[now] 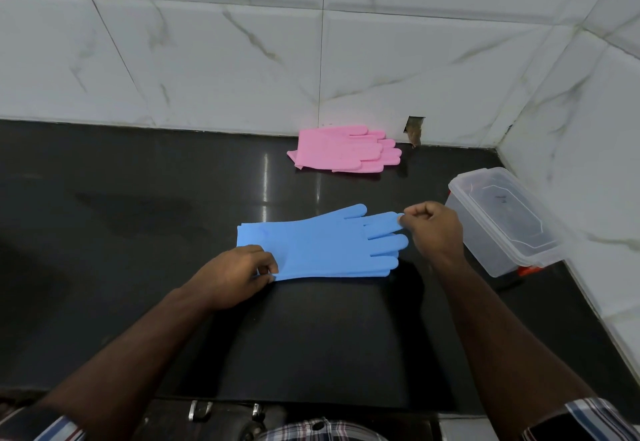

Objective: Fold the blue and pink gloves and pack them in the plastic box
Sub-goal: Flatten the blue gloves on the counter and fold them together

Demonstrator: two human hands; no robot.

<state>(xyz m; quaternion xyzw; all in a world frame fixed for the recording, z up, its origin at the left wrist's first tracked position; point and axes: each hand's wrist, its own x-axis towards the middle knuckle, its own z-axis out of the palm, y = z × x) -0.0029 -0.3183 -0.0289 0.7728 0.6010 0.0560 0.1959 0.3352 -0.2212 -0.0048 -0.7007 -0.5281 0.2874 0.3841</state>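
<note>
The blue gloves [322, 241] lie flat and stacked on the black counter [138, 198], cuffs to the left, fingers pointing right. My left hand [239, 276] pinches the cuff's near corner. My right hand [433, 229] pinches the tip of one blue finger. The pink gloves [343, 149] lie stacked farther back near the wall, untouched. The clear plastic box [502, 222] stands to the right of my right hand with its lid on.
White marble-patterned wall tiles [242, 59] close off the back and the right side. A small hole in the tile [414, 130] sits just right of the pink gloves. The counter's front edge runs below my forearms.
</note>
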